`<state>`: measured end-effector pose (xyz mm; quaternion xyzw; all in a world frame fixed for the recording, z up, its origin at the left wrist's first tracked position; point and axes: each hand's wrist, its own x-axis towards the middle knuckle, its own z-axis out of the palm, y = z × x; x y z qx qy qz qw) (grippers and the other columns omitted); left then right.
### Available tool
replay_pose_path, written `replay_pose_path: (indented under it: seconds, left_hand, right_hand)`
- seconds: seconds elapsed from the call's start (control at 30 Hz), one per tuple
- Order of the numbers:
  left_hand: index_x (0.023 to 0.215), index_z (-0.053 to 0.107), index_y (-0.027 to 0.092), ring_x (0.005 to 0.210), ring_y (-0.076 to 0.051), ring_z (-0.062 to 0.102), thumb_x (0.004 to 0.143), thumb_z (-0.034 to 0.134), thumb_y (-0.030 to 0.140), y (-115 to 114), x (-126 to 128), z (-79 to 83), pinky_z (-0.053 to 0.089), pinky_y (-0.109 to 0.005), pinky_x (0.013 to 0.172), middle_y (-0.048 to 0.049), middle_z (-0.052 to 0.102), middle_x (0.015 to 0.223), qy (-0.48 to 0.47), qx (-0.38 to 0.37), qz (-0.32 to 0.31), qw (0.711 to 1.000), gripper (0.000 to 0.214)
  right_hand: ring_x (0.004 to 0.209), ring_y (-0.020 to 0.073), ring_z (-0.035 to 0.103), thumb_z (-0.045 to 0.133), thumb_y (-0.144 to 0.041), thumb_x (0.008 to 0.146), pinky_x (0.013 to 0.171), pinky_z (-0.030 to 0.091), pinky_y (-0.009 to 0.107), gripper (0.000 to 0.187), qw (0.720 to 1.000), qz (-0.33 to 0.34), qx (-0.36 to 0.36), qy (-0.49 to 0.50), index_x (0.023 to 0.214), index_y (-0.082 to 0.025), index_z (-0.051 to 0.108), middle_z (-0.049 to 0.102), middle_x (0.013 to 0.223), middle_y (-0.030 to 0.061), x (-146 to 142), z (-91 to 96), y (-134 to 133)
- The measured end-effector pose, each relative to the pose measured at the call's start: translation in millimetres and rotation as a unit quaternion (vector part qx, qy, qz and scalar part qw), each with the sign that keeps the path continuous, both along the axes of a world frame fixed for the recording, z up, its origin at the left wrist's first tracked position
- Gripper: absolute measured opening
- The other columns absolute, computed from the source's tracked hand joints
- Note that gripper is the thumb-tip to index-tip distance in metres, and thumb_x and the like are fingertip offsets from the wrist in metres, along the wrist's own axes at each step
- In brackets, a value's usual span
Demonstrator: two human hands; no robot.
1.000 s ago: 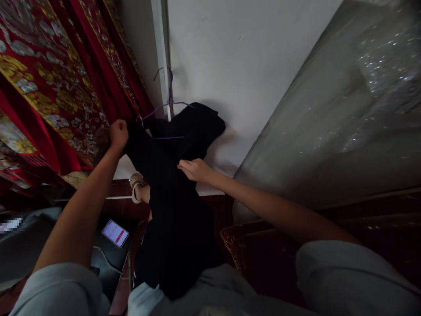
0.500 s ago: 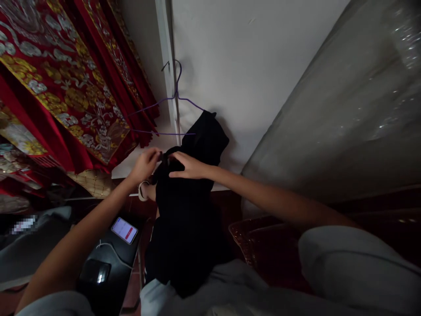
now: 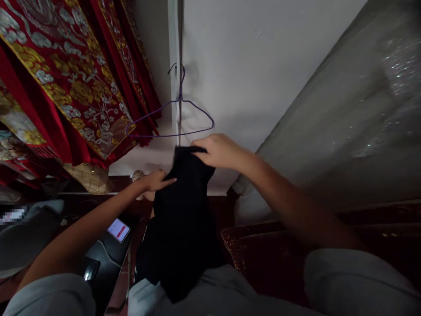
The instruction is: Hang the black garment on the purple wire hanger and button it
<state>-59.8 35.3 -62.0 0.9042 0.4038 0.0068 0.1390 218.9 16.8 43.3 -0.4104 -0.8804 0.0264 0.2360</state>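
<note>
Both arms reach forward and up from grey sleeves, the 2 hands meeting at the top of a black garment (image 3: 182, 210). The right hand (image 3: 219, 151) is the higher 1: its forearm rises from the lower right, the wrist bends over, and the fingers curl down and close on the garment's top edge, bunching the cloth there. The left hand (image 3: 157, 181) sits lower and to the left, its forearm coming up from the lower left. Its fingers are stretched out, not clenched, with the tips laid against the garment's left side just below the right hand's grip.

The garment hangs in front of the white wall (image 3: 256, 66), gathered narrow at the top and widening as it falls to the person's lap, where its lower end lies in folds. It is plain, dark and matt; faint vertical lines run down it, and no collar or sleeve can be made out.

Just above the right hand a purple wire hanger (image 3: 197, 115) hangs bare on the wall, close to the garment but apart from it. Red and gold embroidered cloth (image 3: 66, 74) drapes at the left, a grey glittering sheet (image 3: 345, 109) slopes at the right, and a phone (image 3: 118, 229) with a lit screen lies below the left forearm.
</note>
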Motion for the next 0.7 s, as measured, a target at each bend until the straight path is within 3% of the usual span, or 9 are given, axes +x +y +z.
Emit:
replay_pose_path:
  seconds: [0.03,0.13,0.27,0.37,0.43,0.5,0.57,0.63,0.7]
  left_hand:
    - [0.083,0.074,0.016,0.079,-0.027,0.07,0.104,0.041,0.059,3,-10,4.6,0.055,-0.041,0.09,-0.0116,0.073,0.079,0.02,0.017,0.009,1.0,0.058]
    - [0.104,0.076,0.017,0.109,-0.032,0.068,0.099,0.05,0.056,15,-42,29.3,0.041,-0.051,0.113,-0.0136,0.076,0.103,0.092,0.09,0.046,0.991,0.047]
    - [0.122,0.075,0.026,0.137,-0.037,0.052,0.092,0.059,0.041,16,-63,55.1,0.03,-0.059,0.121,-0.0113,0.074,0.128,0.222,0.036,0.104,0.969,0.037]
    - [0.119,0.078,0.022,0.14,-0.042,0.05,0.091,0.057,0.031,4,-61,62.0,0.036,-0.06,0.116,-0.016,0.07,0.136,0.305,0.015,0.128,0.944,0.036]
    - [0.122,0.077,0.019,0.129,-0.043,0.06,0.091,0.055,0.027,-2,-62,65.7,0.047,-0.055,0.106,-0.02,0.072,0.13,0.318,0.007,0.161,0.934,0.039]
    - [0.126,0.075,0.019,0.11,-0.038,0.07,0.09,0.052,0.024,-4,-67,71.2,0.054,-0.046,0.093,-0.0193,0.076,0.121,0.272,0.0,0.206,0.94,0.043]
    - [0.123,0.075,0.019,0.096,-0.031,0.073,0.09,0.047,0.022,-3,-74,78.9,0.055,-0.039,0.086,-0.0153,0.078,0.113,0.167,0.02,0.216,0.962,0.043]
    - [0.11,0.076,0.018,0.088,-0.026,0.071,0.092,0.043,0.023,1,-77,87.9,0.054,-0.036,0.085,-0.0112,0.078,0.101,0.05,0.054,0.201,0.977,0.038]
    - [0.097,0.073,0.018,0.083,-0.025,0.069,0.094,0.042,0.027,7,-73,97.7,0.055,-0.036,0.085,-0.0095,0.075,0.091,-0.04,0.09,0.202,0.975,0.033]
  right_hand:
    - [0.073,0.0242,0.068,0.068,-0.016,0.083,0.07,0.05,0.036,0.007,1.0,-0.009,0.014,0.019,0.079,-0.019,0.074,0.07,0.073,0.0058,9,-1.3,12]
    - [0.093,0.0261,0.073,0.06,-0.009,0.079,0.085,0.054,0.037,0.032,0.988,-0.021,0.033,0.148,0.101,-0.021,0.079,0.078,0.094,0.0048,24,-18.0,55]
    - [0.116,0.0238,0.071,0.052,-0.013,0.086,0.106,0.052,0.041,0.039,0.958,-0.007,-0.038,0.286,0.114,-0.02,0.077,0.078,0.118,0.0066,10,-56.7,110]
    - [0.112,0.0242,0.07,0.053,-0.019,0.092,0.103,0.054,0.042,0.026,0.941,-0.043,-0.126,0.311,0.104,-0.019,0.076,0.079,0.105,0.008,-8,-81.2,135]
    - [0.096,0.0255,0.071,0.057,-0.022,0.092,0.091,0.057,0.04,0.017,0.936,-0.089,-0.147,0.308,0.086,-0.018,0.072,0.076,0.083,0.0066,-11,-89.9,142]
    - [0.08,0.026,0.069,0.064,-0.025,0.09,0.078,0.056,0.038,0.021,0.935,-0.143,-0.138,0.294,0.069,-0.019,0.064,0.064,0.063,0.0039,-3,-91.8,143]
    - [0.07,0.0258,0.065,0.071,-0.028,0.086,0.07,0.053,0.037,0.032,0.934,-0.196,-0.119,0.274,0.059,-0.021,0.055,0.052,0.054,0.0018,13,-88.4,140]
    - [0.065,0.0251,0.063,0.073,-0.03,0.085,0.066,0.051,0.037,0.038,0.933,-0.232,-0.101,0.257,0.055,-0.022,0.05,0.047,0.052,0.0012,32,-81.9,134]
    - [0.063,0.0237,0.061,0.072,-0.031,0.085,0.063,0.05,0.037,0.041,0.931,-0.249,-0.082,0.252,0.054,-0.022,0.047,0.046,0.053,0.0014,47,-75.4,126]
